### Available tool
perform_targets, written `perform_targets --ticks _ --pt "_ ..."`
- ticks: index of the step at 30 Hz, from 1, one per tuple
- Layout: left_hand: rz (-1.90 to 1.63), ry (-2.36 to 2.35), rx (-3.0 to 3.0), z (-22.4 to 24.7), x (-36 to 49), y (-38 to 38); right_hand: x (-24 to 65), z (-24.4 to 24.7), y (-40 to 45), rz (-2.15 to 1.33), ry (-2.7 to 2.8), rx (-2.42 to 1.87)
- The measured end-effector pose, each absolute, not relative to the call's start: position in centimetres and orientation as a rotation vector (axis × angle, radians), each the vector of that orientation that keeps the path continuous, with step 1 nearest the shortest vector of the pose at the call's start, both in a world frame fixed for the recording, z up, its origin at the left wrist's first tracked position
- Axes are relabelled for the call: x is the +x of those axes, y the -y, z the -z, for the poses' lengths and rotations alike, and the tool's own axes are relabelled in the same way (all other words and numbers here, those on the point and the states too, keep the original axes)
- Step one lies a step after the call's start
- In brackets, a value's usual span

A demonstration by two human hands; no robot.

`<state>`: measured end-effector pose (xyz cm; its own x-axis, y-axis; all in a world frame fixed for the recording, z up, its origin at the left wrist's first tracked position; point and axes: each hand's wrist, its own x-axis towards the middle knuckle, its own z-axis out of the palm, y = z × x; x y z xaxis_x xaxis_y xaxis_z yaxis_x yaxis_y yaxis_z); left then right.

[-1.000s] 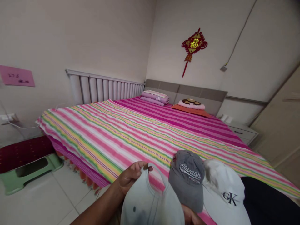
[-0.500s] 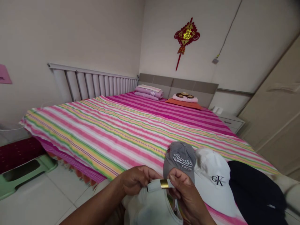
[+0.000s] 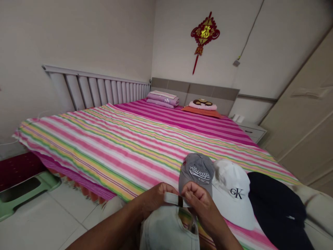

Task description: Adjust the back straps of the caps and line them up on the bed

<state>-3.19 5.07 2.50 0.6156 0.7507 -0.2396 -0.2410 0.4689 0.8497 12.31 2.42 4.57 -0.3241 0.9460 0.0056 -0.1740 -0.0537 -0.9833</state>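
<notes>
Left hand (image 3: 155, 198) and right hand (image 3: 199, 201) — both pinched closed — hold a pale cloth cap (image 3: 166, 229) by its flat strap (image 3: 171, 198), near a domed gray cap (image 3: 195, 166) on striped bedding (image 3: 104, 146).

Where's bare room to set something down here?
The striped cover is bare between gray cap and radiator; so is the magenta sheet between that cover and lavender bedding. Near right is crowded: gray cap, white cap, dark hat side by side, left hand and right hand holding a pale cap in front.
</notes>
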Motion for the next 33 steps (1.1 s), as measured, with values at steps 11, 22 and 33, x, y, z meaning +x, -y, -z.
perform_targets --ticks 11,22,33 --pt "-0.703 -0.576 0.816 -1.8 -2.8 -4.9 11.9 -3.1 -1.8 -1.776 1.138 -0.807" --pt "-0.712 -0.466 0.776 -0.9 -2.9 -4.5 11.8 -2.7 -1.7 -1.653 1.255 -0.748" --pt "-0.955 -0.486 0.873 -1.7 -3.8 -5.9 13.2 -3.1 -2.5 -1.531 1.031 -0.82"
